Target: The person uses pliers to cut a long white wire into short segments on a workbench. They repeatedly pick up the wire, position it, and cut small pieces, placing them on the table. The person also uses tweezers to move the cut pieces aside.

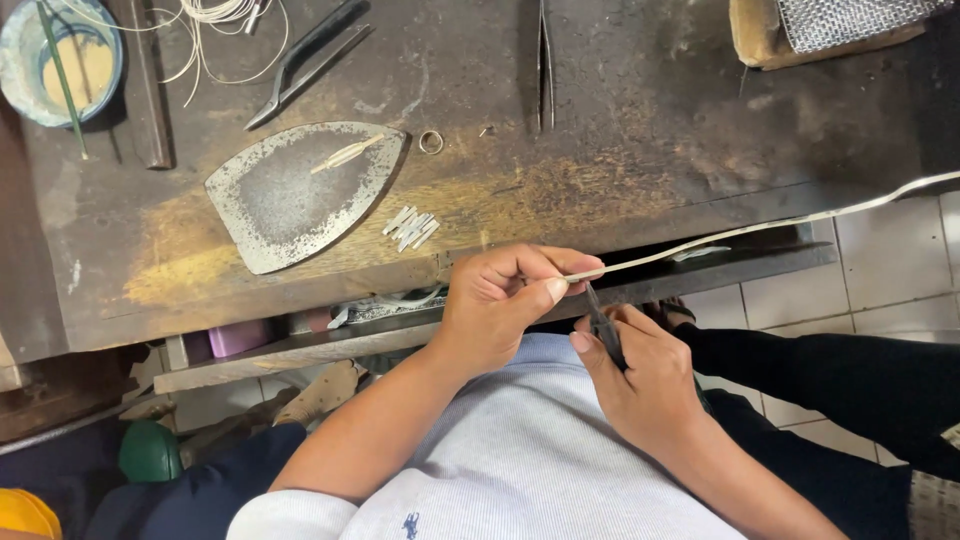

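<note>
Left hand (505, 300): thumb and fingers pinched on the near end of a long pale flat metal strip (760, 229), which runs off to the right above the bench's edge. Right hand (640, 375): closed around small dark cutters (602, 325), tips just under the strip beside the left thumb. Dark scarred wooden workbench (640, 150): grey iron-shaped metal plate (300, 190), cut pale strip pieces (411, 227), small metal ring (431, 142), dark long-handled pliers (305, 62).

Pale blue-white ribbed shirt with short sleeves, small dark emblem at the chest, bare forearms — dark trousers
</note>
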